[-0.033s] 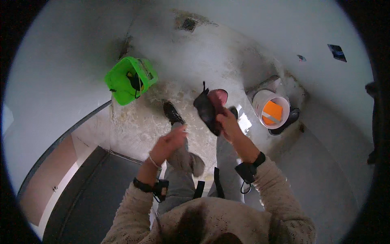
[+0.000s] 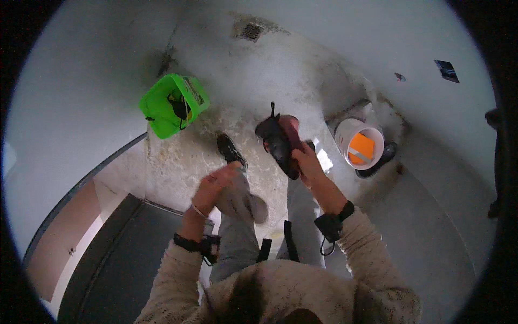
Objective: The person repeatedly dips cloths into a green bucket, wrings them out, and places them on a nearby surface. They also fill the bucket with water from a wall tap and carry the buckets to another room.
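A black shoe (image 2: 276, 141) with a reddish sole is held up in front of me, its pull loop pointing away and its toe toward me. My right hand (image 2: 308, 164) is closed around it on the sole side. Left of it, my left hand (image 2: 217, 183) is slightly smeared by motion. What looks like a grey-brown cloth (image 2: 256, 208) hangs from this hand over my left leg, apart from the shoe. The fingers' grip on the cloth is partly hidden.
At the left a bright green bucket (image 2: 162, 110) holds a dark item. A white bucket (image 2: 349, 129) with an orange object (image 2: 360, 148) inside stands at the right, beside another black shoe (image 2: 384, 162). A floor drain (image 2: 251, 32) lies far ahead. Walls close in on both sides.
The shoe has turned in my right hand, so more of its black upper and less of the reddish sole shows. My left hand has shifted slightly left, with the cloth.
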`<state>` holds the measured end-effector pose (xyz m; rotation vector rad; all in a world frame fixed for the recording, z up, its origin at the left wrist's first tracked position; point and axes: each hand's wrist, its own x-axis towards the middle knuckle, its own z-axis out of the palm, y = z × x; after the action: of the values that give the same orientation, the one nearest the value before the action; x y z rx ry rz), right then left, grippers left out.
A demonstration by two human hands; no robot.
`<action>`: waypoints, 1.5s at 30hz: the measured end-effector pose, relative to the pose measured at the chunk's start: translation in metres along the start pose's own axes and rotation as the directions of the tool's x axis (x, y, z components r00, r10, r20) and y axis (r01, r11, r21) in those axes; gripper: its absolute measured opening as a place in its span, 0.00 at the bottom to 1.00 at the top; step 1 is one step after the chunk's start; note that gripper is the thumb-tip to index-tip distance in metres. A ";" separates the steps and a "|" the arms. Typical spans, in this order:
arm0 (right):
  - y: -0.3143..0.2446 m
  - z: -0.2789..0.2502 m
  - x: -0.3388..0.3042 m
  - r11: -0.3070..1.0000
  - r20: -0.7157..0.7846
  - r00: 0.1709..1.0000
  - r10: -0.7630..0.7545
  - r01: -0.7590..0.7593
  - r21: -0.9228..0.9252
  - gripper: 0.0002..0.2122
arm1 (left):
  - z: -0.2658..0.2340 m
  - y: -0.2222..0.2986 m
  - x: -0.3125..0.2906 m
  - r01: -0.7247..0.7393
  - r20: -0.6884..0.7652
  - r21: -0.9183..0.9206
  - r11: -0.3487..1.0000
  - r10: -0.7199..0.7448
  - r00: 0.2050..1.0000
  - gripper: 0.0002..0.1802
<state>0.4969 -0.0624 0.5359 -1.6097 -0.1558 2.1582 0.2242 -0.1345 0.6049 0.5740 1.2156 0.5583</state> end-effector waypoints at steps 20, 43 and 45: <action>0.139 -0.079 -0.055 0.924 -0.070 0.992 -0.101 0.119 0.364 0.18 | 0.265 -0.036 0.200 0.402 0.304 -0.617 0.677 -0.266 0.915 0.34; -0.190 0.007 0.004 0.955 0.179 0.944 -0.278 0.292 -0.058 0.13 | 0.080 0.169 0.172 -0.705 0.378 0.664 0.248 0.702 0.603 0.18; -0.213 0.037 0.036 0.963 0.170 0.951 -0.257 0.268 -0.043 0.12 | 0.028 0.191 0.178 -0.571 0.040 0.556 0.603 0.668 0.744 0.17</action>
<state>0.5134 0.1497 0.5890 -1.3569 -0.4695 2.0918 0.2788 0.1218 0.6172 1.5112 1.3304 0.8750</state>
